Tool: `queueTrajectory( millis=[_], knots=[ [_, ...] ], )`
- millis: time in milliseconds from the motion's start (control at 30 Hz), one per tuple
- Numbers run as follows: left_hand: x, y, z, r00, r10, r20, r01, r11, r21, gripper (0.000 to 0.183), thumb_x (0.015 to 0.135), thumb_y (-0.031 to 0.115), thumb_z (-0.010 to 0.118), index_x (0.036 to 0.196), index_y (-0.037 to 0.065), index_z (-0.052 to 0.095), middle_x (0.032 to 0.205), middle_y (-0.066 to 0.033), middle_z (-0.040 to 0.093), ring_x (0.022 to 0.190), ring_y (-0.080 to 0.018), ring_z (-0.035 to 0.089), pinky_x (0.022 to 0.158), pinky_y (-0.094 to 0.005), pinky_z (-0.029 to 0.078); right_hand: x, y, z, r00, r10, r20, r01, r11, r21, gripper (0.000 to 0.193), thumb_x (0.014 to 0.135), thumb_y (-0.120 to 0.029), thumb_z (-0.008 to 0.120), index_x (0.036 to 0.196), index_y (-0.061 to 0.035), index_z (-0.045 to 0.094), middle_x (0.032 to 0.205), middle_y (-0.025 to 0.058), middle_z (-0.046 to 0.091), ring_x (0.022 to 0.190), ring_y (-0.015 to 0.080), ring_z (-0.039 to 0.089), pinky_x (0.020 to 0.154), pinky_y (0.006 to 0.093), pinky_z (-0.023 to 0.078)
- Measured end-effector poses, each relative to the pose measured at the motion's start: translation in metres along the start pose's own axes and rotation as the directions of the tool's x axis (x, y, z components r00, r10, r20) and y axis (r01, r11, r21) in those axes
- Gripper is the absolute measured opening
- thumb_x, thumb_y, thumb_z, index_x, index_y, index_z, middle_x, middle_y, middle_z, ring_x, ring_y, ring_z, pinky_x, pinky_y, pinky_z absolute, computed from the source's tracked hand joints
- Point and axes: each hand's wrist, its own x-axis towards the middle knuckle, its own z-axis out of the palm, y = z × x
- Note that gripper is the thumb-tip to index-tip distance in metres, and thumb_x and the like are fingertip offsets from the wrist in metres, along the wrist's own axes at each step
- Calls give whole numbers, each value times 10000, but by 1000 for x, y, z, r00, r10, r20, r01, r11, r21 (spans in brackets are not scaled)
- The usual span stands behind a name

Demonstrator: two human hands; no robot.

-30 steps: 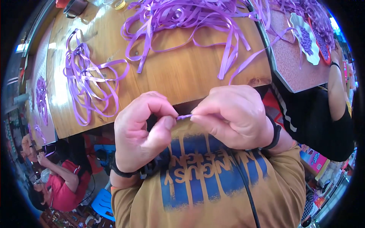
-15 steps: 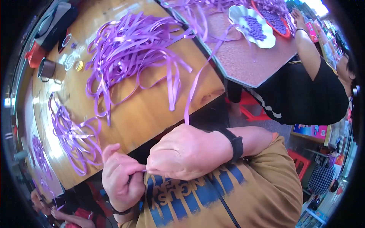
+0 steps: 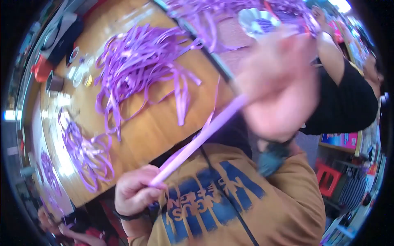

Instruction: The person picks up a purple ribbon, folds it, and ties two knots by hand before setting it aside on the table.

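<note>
A purple ribbon (image 3: 199, 139) runs taut on a slant between my two hands, in front of my brown top. My left hand (image 3: 137, 190) is closed at the ribbon's lower end, thumb pressed on it by the table's near edge. At the upper end, my right hand (image 3: 281, 82) is raised to the right with a dark band on its wrist. Motion smears its fingers, but the stretched ribbon leads straight into it. A thin loose length of ribbon (image 3: 215, 102) rises beside the taut part. Ahead lies a large tangled pile of purple ribbons (image 3: 139, 69) on the wooden table (image 3: 164, 133).
A smaller ribbon bundle (image 3: 84, 153) lies left, near a dark mug (image 3: 54, 82). A white scalloped bowl (image 3: 246, 24) of small purple pieces stands on the adjoining table. A co-worker in black (image 3: 344, 108) sits right. Another person's hands (image 3: 51, 221) show lower left.
My hands have come apart. The right swung up and to the right, drawing the ribbon out between them; the left stayed low, its fingers now closed on the ribbon.
</note>
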Motion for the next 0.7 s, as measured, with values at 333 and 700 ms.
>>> queueTrajectory(
  millis=[333,700],
  knots=[
    [-71,17,-45,814,-102,-571,372,847,379,125,740,33,616,853,-19,621,729,-42,579,626,-103,511,575,-216,385,30,-90,-80,994,47,-101,-54,996,-72,88,870,-70,469,803,-14,465,530,-25,263,448,61,244,454,221,207],
    [-117,11,-55,763,179,-621,82,926,368,170,718,104,665,775,-45,605,655,-65,568,572,-118,490,517,-236,364,38,-85,-84,978,129,-165,-149,982,-119,147,908,-92,435,783,-20,462,545,-21,240,460,67,233,477,225,222]
  ],
)
